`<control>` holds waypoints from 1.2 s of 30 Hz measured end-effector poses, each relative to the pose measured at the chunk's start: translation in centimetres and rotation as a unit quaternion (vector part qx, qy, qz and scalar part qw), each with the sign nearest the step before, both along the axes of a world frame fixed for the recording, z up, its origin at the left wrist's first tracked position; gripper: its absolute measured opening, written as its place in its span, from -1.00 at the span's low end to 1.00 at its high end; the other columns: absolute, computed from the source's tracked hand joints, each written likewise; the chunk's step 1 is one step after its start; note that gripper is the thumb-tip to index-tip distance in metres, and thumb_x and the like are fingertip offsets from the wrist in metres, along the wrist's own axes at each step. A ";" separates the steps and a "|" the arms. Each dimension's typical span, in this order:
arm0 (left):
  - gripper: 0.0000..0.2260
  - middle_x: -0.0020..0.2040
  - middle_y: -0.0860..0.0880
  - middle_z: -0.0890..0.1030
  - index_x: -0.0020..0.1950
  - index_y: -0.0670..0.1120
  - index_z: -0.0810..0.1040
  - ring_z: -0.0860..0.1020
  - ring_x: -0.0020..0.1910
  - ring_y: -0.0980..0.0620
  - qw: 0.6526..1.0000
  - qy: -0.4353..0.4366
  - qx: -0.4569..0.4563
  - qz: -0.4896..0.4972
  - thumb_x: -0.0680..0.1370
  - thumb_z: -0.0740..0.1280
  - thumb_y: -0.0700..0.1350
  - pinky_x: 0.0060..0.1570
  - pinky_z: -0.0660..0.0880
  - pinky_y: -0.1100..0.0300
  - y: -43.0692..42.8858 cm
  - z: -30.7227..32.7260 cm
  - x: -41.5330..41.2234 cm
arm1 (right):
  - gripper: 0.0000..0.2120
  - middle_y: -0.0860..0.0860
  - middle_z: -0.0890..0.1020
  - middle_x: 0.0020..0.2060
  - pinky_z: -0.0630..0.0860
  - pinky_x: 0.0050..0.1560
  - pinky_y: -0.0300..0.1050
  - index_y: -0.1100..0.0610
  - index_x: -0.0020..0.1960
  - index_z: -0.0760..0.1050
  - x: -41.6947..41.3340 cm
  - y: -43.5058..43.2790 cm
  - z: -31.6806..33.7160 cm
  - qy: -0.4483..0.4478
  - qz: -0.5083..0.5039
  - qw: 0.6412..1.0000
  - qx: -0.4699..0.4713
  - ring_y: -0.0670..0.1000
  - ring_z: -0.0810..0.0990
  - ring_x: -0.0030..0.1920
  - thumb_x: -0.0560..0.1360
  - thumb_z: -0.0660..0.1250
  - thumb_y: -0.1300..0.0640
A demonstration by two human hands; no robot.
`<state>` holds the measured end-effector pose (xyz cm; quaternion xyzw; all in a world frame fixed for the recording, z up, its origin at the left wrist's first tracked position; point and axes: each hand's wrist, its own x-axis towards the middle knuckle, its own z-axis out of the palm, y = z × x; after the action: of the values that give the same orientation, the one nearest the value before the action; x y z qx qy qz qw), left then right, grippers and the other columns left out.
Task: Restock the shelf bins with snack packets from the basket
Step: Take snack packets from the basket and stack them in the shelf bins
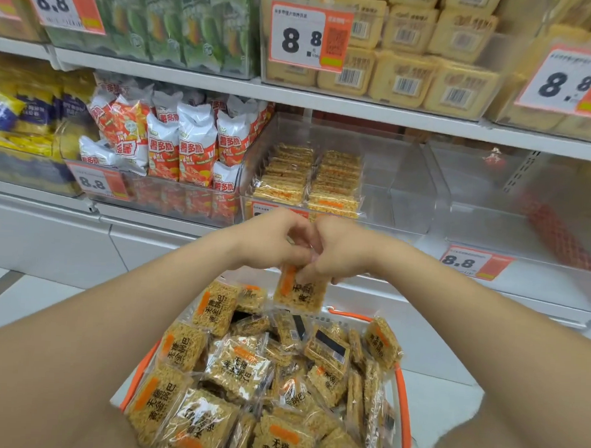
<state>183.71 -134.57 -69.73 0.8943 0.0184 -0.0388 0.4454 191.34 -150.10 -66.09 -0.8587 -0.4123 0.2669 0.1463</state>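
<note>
An orange-rimmed basket [402, 391] at the bottom centre holds several clear packets of golden rice crackers [237, 367]. Above its far edge, my left hand [269, 239] and my right hand [340, 249] meet, both pinching the top of one cracker packet [299, 293] that hangs upright below the fingers. Straight ahead, a clear shelf bin [404, 181] has two rows of the same crackers [309, 177] in its left half; its right half is bare.
Left of that bin stands a bin of red and white snack bags [176, 140]. To the right is a clear bin [525, 206] with little in it. Upper shelf bins hold green packs [181, 22] and yellow packs [406, 59]. Price tags read 8.8.
</note>
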 end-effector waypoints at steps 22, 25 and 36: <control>-0.75 0.11 0.01 0.69 0.24 0.15 0.66 0.69 0.10 -0.02 0.959 -0.136 -0.140 0.204 0.63 0.45 -0.16 0.24 0.62 -0.15 -0.3 3.7 1.5 | -0.81 -0.04 0.75 -0.06 0.65 -0.11 -0.09 -0.09 0.19 0.64 4.3 -4.3 2.3 0.050 -0.165 0.923 0.345 -0.04 0.72 -0.10 0.58 0.48 0.01; -0.78 0.12 0.04 0.70 0.28 0.05 0.62 0.69 0.07 0.02 0.958 -0.160 -0.110 0.210 0.65 0.42 -0.13 0.24 0.62 -0.08 -0.1 3.7 2.1 | -0.84 -0.05 0.76 -0.10 0.66 0.01 -0.01 -0.05 0.15 0.68 5.3 -4.3 1.9 -0.006 -0.156 0.918 0.364 0.05 0.72 -0.05 0.57 0.49 0.02; -0.66 0.24 -0.03 0.68 0.32 0.03 0.67 0.61 0.25 -0.12 0.938 -0.095 0.326 0.066 0.61 0.26 -0.18 0.19 0.57 -0.03 1.5 2.0 2.4 | -0.79 -0.18 0.56 -0.05 0.35 0.02 -0.15 -0.05 0.24 0.59 8.0 -3.5 -0.9 -0.225 -0.095 0.932 0.268 -0.22 0.44 -0.15 0.62 0.40 0.08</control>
<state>186.12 -133.12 -67.70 0.9867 0.0466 0.0843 0.1306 199.39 -153.56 -66.94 -0.8602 -0.4072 -0.0685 0.2992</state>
